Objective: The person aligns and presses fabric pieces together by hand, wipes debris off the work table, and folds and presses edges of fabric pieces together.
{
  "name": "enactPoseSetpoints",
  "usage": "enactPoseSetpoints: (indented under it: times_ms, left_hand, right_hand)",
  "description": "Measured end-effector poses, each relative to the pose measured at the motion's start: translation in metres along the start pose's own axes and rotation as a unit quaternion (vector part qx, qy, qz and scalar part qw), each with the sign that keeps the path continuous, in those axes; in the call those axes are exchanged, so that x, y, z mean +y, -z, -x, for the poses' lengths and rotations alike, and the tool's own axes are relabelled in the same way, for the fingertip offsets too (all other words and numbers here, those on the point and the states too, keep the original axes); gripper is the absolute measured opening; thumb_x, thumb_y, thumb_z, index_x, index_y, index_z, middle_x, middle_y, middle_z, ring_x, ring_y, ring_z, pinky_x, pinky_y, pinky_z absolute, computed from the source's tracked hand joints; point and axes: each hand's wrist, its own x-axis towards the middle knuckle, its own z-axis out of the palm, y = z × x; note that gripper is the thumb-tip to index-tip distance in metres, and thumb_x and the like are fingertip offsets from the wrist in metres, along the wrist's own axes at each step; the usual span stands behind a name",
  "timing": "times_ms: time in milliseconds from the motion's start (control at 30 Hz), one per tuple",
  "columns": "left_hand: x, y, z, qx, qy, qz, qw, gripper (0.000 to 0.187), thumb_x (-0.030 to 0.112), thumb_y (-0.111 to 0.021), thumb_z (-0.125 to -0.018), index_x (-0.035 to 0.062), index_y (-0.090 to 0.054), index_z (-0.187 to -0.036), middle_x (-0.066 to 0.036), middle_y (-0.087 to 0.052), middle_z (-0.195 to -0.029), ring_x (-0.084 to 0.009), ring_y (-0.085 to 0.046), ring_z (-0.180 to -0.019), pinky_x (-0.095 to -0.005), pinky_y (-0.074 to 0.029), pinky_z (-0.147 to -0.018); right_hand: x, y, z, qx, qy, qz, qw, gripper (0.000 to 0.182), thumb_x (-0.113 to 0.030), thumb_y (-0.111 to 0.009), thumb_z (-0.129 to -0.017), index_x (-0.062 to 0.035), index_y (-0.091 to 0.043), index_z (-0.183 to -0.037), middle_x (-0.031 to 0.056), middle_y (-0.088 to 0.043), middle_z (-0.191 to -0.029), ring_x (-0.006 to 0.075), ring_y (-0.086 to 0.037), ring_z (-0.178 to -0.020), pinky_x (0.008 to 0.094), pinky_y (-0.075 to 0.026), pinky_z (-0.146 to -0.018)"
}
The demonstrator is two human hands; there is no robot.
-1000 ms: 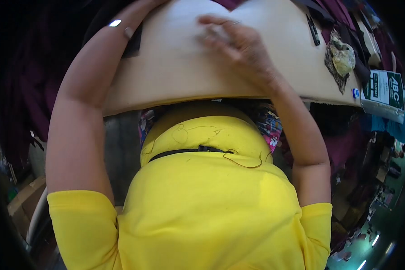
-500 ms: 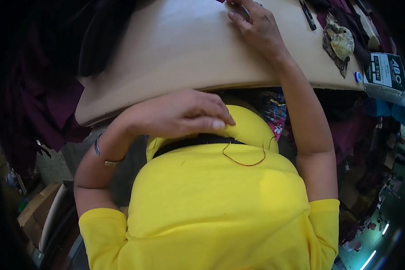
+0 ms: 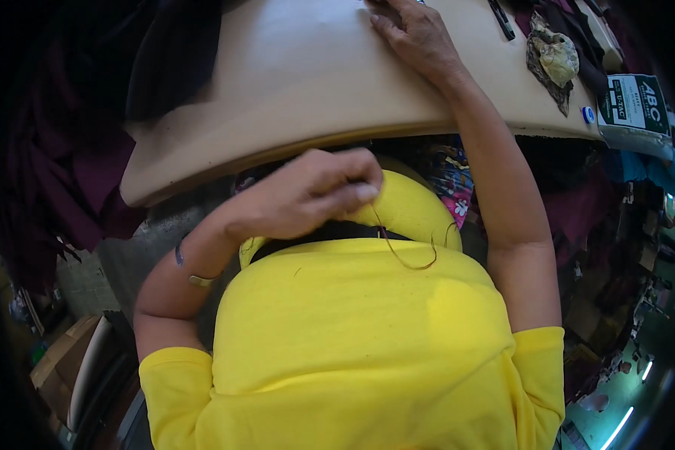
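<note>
My left hand (image 3: pixel 315 191) is in front of my waist, thumb and fingers pinched together on the end of a thin brown thread (image 3: pixel 397 259). The thread hangs from the fingertips and loops over my yellow shirt (image 3: pixel 352 322). My right hand (image 3: pixel 416 41) lies on the tan tabletop (image 3: pixel 315 90) at the upper edge of view. Its thumb stands apart from the fingers, whose tips are cut off by the frame. No held object shows in it.
Dark cloth (image 3: pixel 176 67) lies on the table's left part, with maroon fabric (image 3: pixel 75 172) hanging beside it. At the right are a black pen (image 3: pixel 502 20), a crumpled greenish piece (image 3: pixel 556 60), a blue cap (image 3: pixel 588 115) and a green-and-white ABC package (image 3: pixel 636 105).
My left hand has closed from loose fingers to a pinch, and the thread's end now rises to it. My right hand has shifted slightly up and left in view.
</note>
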Motion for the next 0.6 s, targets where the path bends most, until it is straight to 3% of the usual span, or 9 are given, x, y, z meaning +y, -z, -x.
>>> enactPoseSetpoints:
  times_ms: [33,100,200,400,467,500,567,600]
  left_hand:
    - [0.0,0.002,0.007,0.052,0.051,0.061,0.996,0.017,0.019,-0.047,-0.095,0.0032,-0.05,-0.09,0.0,-0.045,-0.07,-0.0073,-0.043,-0.063,-0.0218,-0.04,-0.059]
    - [-0.004,0.013,0.023,0.123,0.018,0.111,0.986,0.018,0.02,-0.046,-0.096,0.0051,-0.051,-0.089,0.001,-0.044,-0.069,-0.0047,-0.04,-0.062,-0.0191,-0.038,-0.057]
    - [-0.019,0.026,0.046,0.152,0.0,0.151,0.977,0.02,0.022,-0.045,-0.096,0.0053,-0.051,-0.088,0.002,-0.044,-0.068,-0.0056,-0.04,-0.061,-0.0194,-0.037,-0.055]
    - [-0.001,0.009,0.014,0.168,0.076,-0.031,0.982,0.022,0.023,-0.045,-0.096,0.004,-0.05,-0.086,0.001,-0.043,-0.069,-0.0062,-0.036,-0.057,-0.0208,-0.033,-0.05]
    - [0.008,-0.009,-0.024,0.09,0.031,-0.125,0.988,0.015,0.017,-0.053,-0.091,0.0019,-0.051,-0.09,-0.003,-0.049,-0.069,-0.0114,-0.046,-0.06,-0.0249,-0.042,-0.057]
    - [0.002,-0.018,-0.044,0.048,-0.054,-0.16,0.984,0.016,0.013,-0.057,-0.087,-0.0003,-0.051,-0.094,-0.01,-0.056,-0.073,-0.0186,-0.054,-0.065,-0.0298,-0.046,-0.062]
    - [-0.006,-0.037,-0.081,-0.045,-0.093,-0.166,0.981,0.021,0.012,-0.06,-0.083,-0.0015,-0.056,-0.099,-0.02,-0.063,-0.088,-0.0332,-0.062,-0.081,-0.0395,-0.048,-0.069]
    - [0.001,-0.046,-0.099,-0.12,-0.034,-0.21,0.97,0.022,0.014,-0.061,-0.082,-0.002,-0.059,-0.097,-0.022,-0.063,-0.088,-0.0364,-0.061,-0.081,-0.0418,-0.048,-0.07]
  right_hand:
    - [0.001,0.0,0.0,0.001,0.005,0.005,1.0,0.037,-0.01,-0.055,-0.084,0.0009,-0.051,-0.119,0.0176,-0.062,-0.108,0.0279,-0.059,-0.101,0.0346,-0.046,-0.091]
    - [0.001,0.0,0.0,-0.008,-0.006,-0.025,1.0,0.036,-0.01,-0.055,-0.084,0.0007,-0.052,-0.118,0.0177,-0.062,-0.108,0.0282,-0.059,-0.101,0.0349,-0.046,-0.09]
    - [0.0,0.0,-0.001,-0.009,-0.004,-0.025,1.0,0.035,-0.009,-0.055,-0.083,0.0004,-0.052,-0.117,0.0178,-0.062,-0.107,0.0288,-0.059,-0.1,0.0352,-0.046,-0.09]
    - [0.0,0.002,-0.004,-0.022,-0.02,-0.04,0.999,0.036,-0.006,-0.055,-0.083,0.0013,-0.051,-0.118,0.0184,-0.061,-0.108,0.029,-0.059,-0.101,0.0344,-0.046,-0.091]
    - [0.003,0.001,-0.003,-0.022,-0.028,-0.079,0.996,0.037,-0.005,-0.055,-0.082,0.0027,-0.05,-0.118,0.0191,-0.061,-0.11,0.0288,-0.058,-0.103,0.0341,-0.046,-0.092]
    - [0.004,0.001,-0.002,-0.022,-0.035,-0.113,0.993,0.037,-0.004,-0.055,-0.082,0.0034,-0.05,-0.119,0.0195,-0.06,-0.111,0.0286,-0.058,-0.104,0.034,-0.046,-0.092]
    - [0.004,0.002,-0.001,-0.024,-0.042,-0.134,0.99,0.037,-0.003,-0.054,-0.082,0.0045,-0.05,-0.119,0.0202,-0.059,-0.112,0.0284,-0.057,-0.106,0.0338,-0.045,-0.093]
    - [0.002,0.003,-0.003,-0.027,-0.042,-0.121,0.991,0.037,-0.002,-0.054,-0.083,0.0049,-0.05,-0.119,0.0205,-0.059,-0.113,0.0283,-0.057,-0.107,0.0336,-0.045,-0.093]
